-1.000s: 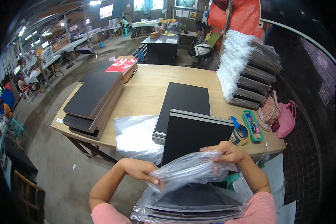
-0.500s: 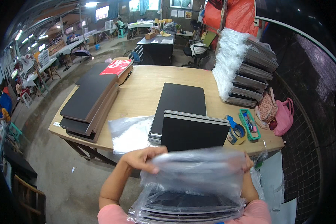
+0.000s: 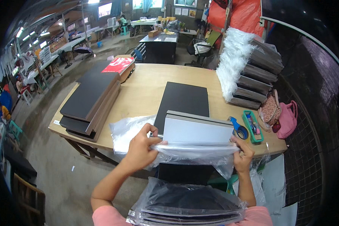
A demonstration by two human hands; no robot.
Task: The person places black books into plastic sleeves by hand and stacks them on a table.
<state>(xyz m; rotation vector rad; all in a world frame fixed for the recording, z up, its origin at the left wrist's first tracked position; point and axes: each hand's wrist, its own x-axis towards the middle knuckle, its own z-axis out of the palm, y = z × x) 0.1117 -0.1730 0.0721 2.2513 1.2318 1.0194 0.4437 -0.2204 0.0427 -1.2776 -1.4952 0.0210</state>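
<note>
My left hand [image 3: 140, 147] and my right hand [image 3: 243, 152] pinch opposite ends of a clear plastic bag [image 3: 197, 152], stretched level between them. Just beyond it, several flat panels [image 3: 199, 127] stand tilted on edge, and the front one shows a pale grey face. Whether the bag's edge is around that panel I cannot tell. Behind them lies a stack of black panels [image 3: 182, 100]. Closer to my body, a bundle of black panels in clear plastic [image 3: 188, 201] rests against me. A dark surface shows below the bag.
More clear bags [image 3: 130, 132] lie left of the stack. Dark boards [image 3: 90, 98] are piled on the table's left side. Wrapped panels [image 3: 252, 71] rise at the far right. Blue tape dispenser [image 3: 239, 130], green pen tray [image 3: 253, 126] and pink bag [image 3: 287, 118] sit at right.
The bag has moved away from my body, toward the standing panels, and is pulled taut. The front panel's face looked black before and now looks pale grey.
</note>
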